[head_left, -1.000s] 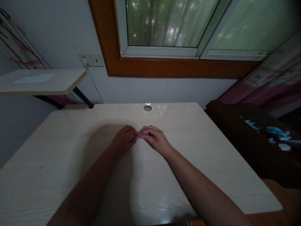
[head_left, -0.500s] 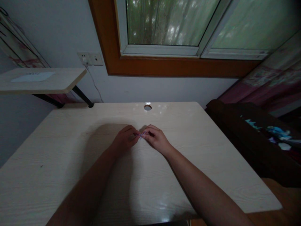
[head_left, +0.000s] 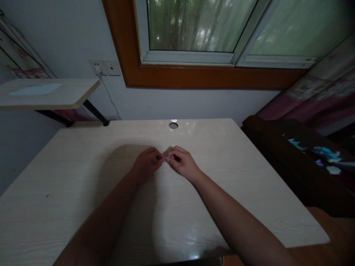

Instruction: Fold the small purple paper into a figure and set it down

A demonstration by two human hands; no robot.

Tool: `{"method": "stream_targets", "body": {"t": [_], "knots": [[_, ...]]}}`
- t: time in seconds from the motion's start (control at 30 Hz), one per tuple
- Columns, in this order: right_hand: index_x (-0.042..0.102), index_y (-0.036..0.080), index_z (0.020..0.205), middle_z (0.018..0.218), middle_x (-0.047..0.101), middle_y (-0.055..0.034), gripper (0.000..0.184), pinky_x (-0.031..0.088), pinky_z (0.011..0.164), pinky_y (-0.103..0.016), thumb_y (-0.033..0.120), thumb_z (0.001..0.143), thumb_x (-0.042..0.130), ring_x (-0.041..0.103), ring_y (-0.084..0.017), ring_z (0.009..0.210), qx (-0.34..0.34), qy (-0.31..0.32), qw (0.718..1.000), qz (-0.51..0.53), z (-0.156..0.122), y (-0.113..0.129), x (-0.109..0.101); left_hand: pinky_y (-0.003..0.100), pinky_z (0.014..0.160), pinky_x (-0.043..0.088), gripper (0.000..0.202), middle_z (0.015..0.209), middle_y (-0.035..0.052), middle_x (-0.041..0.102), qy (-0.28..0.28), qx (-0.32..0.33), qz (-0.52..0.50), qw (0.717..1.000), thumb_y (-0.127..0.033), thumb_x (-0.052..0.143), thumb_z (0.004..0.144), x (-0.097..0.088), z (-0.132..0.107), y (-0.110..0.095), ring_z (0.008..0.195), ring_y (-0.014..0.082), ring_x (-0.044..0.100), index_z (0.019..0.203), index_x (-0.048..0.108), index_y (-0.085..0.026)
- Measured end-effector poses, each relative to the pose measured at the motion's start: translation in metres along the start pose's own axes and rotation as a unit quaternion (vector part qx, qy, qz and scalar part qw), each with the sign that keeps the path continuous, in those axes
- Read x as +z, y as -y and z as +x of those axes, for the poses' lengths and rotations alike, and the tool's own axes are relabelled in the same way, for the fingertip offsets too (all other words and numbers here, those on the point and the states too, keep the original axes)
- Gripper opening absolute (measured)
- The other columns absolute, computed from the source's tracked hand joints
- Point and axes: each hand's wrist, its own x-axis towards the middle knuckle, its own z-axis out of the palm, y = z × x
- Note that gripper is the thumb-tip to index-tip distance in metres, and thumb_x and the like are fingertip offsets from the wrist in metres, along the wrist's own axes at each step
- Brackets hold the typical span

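Observation:
My left hand [head_left: 146,162] and my right hand [head_left: 183,162] meet fingertip to fingertip over the middle of the pale wooden table [head_left: 216,192]. Between them is a thin purple string [head_left: 165,159], pinched by the thumb and fingers of each hand. Only a tiny bit of it shows; the fingers cover the rest, so its full shape is hidden. Both hands rest low, close to the tabletop.
A round cable hole [head_left: 173,126] lies near the table's back edge. At the left a raised shelf [head_left: 83,92] on black legs bears a white sheet [head_left: 36,89]. A white cord [head_left: 109,96] hangs from the wall socket [head_left: 97,67]. Dark furniture [head_left: 277,147] stands at right.
The fingertips of both hands have drawn slightly closer together, and less of the purple string shows between them. The whole view has shifted a little.

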Motion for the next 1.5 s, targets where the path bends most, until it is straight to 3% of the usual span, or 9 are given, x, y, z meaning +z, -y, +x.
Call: {"method": "stream_targets", "body": {"t": [0.53,0.87,1.2,1.5], "knots": [[0.068,0.022,0.088,0.084,0.059,-0.0031,0.006,0.046,0.063,-0.027,0.024,0.090,0.064,0.055,-0.013,0.070,-0.019,-0.015,0.999,-0.021,-0.001,0.003,0.002,0.029,0.073,0.050,0.008,0.077,0.0028,0.063,-0.039,0.012,0.032,0.999,-0.015,0.064,0.082,0.006,0.001,0.001,0.074,0.0159,0.060,0.076,0.063,-0.019],[0.065,0.021,0.085,0.082,0.055,-0.0020,0.014,0.042,0.061,-0.026,0.034,0.090,0.065,0.052,-0.013,0.071,0.026,-0.029,0.999,0.027,0.001,0.003,0.004,0.027,0.071,0.049,0.010,0.075,0.0007,0.065,-0.032,-0.065,-0.048,0.996,-0.020,0.064,0.084,-0.001,0.004,-0.005,0.072,0.0148,0.061,0.074,0.061,-0.019],[0.061,0.021,0.082,0.080,0.052,-0.0012,0.023,0.040,0.063,-0.026,0.040,0.092,0.063,0.050,-0.014,0.072,0.043,-0.031,0.998,0.033,0.003,-0.004,0.002,0.027,0.070,0.054,0.018,0.082,0.0027,0.070,-0.016,-0.147,-0.139,0.979,-0.037,0.068,0.084,0.005,0.002,0.001,0.073,0.0156,0.066,0.089,0.066,-0.019],[0.061,0.021,0.082,0.080,0.051,-0.0006,0.019,0.040,0.065,-0.027,0.036,0.092,0.063,0.050,-0.014,0.072,0.031,-0.018,0.999,0.023,0.002,-0.005,0.004,0.024,0.060,0.046,0.018,0.071,0.0009,0.066,0.033,-0.170,-0.120,0.978,-0.035,0.066,0.083,0.001,0.004,-0.002,0.064,0.0133,0.057,0.080,0.066,-0.017]]}}
